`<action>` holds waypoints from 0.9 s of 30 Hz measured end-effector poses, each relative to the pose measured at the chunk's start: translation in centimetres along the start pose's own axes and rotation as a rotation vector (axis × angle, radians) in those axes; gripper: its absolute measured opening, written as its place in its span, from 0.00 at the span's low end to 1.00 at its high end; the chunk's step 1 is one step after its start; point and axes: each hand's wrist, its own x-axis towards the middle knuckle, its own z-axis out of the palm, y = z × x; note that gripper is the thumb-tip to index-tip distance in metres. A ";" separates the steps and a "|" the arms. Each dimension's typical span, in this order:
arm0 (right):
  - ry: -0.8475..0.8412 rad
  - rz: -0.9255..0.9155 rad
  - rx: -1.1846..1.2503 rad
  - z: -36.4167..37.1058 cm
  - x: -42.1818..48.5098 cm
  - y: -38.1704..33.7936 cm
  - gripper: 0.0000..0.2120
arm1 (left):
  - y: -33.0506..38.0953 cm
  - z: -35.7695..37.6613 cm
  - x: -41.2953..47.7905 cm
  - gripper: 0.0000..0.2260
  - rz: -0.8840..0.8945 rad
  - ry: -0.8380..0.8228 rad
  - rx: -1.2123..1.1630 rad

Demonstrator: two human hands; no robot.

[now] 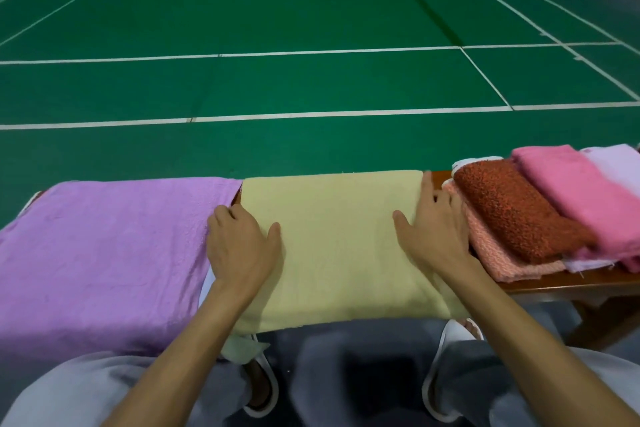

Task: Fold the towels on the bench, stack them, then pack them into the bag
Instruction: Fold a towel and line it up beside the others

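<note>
Head view, left to right. A purple towel [104, 253] lies spread over the left part of the bench [571, 284], its near edge hanging toward the person's lap. Just beside it, a yellow towel [339, 246] lies flat across the middle of the bench, its near edge hanging over the front; the two towels meet at a narrow gap where the wood shows. The left hand [242, 246] grips the yellow towel at its left edge, with the fingers curled over that edge and the thumb lying on top of the cloth. The right hand [436, 229] rests flat on the yellow towel's right edge, fingers straight and holding nothing, fingertips pointing away from the person. To the right, a loose pile sits on the bench: a salmon towel [502, 256] lowest, a rust-red towel [512, 211] on it, then a pink towel [581, 198] and a pale lilac towel [616, 163] farthest right. Beyond the bench lies a green court floor [311, 10] marked with white lines. Below, grey trousers [346, 357] and white slippers [263, 388] show.
</note>
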 end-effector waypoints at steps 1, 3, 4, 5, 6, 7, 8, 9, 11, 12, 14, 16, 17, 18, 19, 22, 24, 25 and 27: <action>0.014 0.056 0.019 -0.2 0.2 -0.3 0.37 | -0.1 0.1 0.4 0.23 -0.035 -0.034 -0.045; 0.000 0.135 0.068 -0.5 0.5 -0.6 0.30 | -0.1 0.2 1.2 0.20 -0.065 -0.083 -0.159; -0.019 0.154 0.101 -0.8 0.6 -0.7 0.26 | -0.2 0.3 1.5 0.17 -0.064 -0.105 -0.204; -0.039 0.157 0.137 -0.7 0.7 -0.8 0.22 | -0.2 0.2 1.7 0.14 -0.060 -0.129 -0.249; -0.057 0.151 0.166 -0.8 0.8 -0.8 0.18 | -0.2 0.1 1.8 0.12 -0.058 -0.157 -0.300; -0.065 0.140 0.194 -0.8 0.9 -0.7 0.14 | -0.1 -0.1 1.9 0.09 -0.059 -0.180 -0.362; -0.066 0.125 0.226 -0.8 1.0 -0.5 0.12 | 0.0 -0.5 1.9 0.06 -0.071 -0.201 -0.438; -0.064 0.108 0.277 -0.9 1.1 -0.3 0.11 | 0.1 -1.0 2.0 0.04 -0.095 -0.222 -0.533; -0.076 0.078 0.485 -1.0 1.5 0.2 0.09 | 0.3 -2.1 2.3 0.01 -0.164 -0.265 -0.770; -0.096 0.079 0.632 -1.1 1.6 0.2 0.08 | 0.3 -2.5 2.4 0.02 -0.194 -0.294 -0.878; -0.123 0.075 0.914 -1.4 1.6 0.5 0.12 | 0.1 -3.1 2.8 0.09 -0.202 -0.317 -1.011; -0.125 0.000 1.021 -2.0 1.6 0.9 0.29 | -0.3 -3.5 3.1 0.24 -0.197 -0.323 -1.126; -0.143 -0.039 1.016 -2.2 1.7 1.2 0.37 | -0.6 -3.6 3.2 0.30 -0.191 -0.335 -1.180; -0.173 -0.067 1.015 -2.5 1.8 1.5 0.42 | -1.0 -3.7 3.4 0.35 -0.166 -0.350 -1.206; -0.214 -0.082 1.031 -2.9 1.9 1.8 0.42 | -1.2 -4.0 3.5 0.36 -0.122 -0.365 -1.210; -0.279 -0.070 1.068 -3.8 2.2 2.6 0.36 | -1.8 -4.9 3.9 0.26 0.009 -0.405 -1.108; -0.268 -0.050 1.046 -4.8 2.1 2.6 0.30 | -2.3 -5.3 4.0 0.21 0.045 -0.348 -0.980; -0.259 -0.048 1.024 -5.4 1.8 2.6 0.26 | -2.6 -5.4 4.1 0.20 0.065 -0.317 -0.920; -0.254 -0.042 1.039 -6.3 1.3 2.7 0.20 | -3.0 -5.9 4.1 0.19 0.095 -0.287 -0.862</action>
